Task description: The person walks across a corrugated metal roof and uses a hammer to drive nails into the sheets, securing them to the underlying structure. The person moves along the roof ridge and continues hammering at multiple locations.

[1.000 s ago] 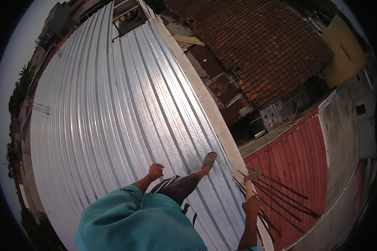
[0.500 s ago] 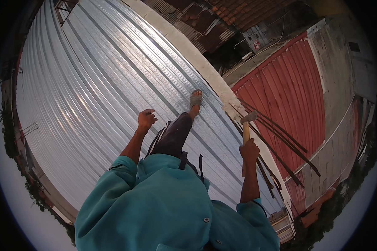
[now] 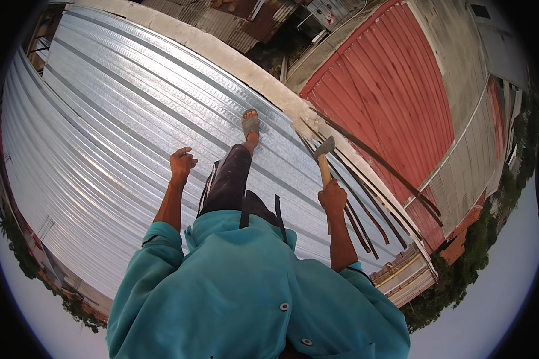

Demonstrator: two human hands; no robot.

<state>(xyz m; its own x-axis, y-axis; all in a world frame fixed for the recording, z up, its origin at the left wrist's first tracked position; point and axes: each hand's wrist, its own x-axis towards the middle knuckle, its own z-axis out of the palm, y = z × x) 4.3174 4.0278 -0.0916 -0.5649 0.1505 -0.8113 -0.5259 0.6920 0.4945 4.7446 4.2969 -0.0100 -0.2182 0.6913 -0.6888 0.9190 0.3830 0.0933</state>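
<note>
My right hand (image 3: 332, 196) is closed round the wooden handle of a hammer (image 3: 324, 170). Its grey metal head points away from me, and the handle's lower end shows beside my wrist. My left hand (image 3: 182, 165) is raised over the silver corrugated roof sheets (image 3: 126, 113). Its fingers are loosely bent and apart, and I see nothing in them. One sandalled foot (image 3: 251, 124) stands on the sheets ahead. Beyond the hammer, several long rusty bars (image 3: 365, 212) lie near the roof's right edge.
A pale concrete wall top (image 3: 221, 51) borders the sheets on the far and right sides. Past it is a red corrugated roof (image 3: 383, 90), with old rusty sheets (image 3: 230, 27) farther off. At upper left the sheeting has a gap (image 3: 40, 54). Wooden battens (image 3: 410, 275) show at lower right.
The view has turned, and the roof, wall and bars now appear farther left. The hammer has tilted, its head leaning more to the left. It stays in my right hand.
</note>
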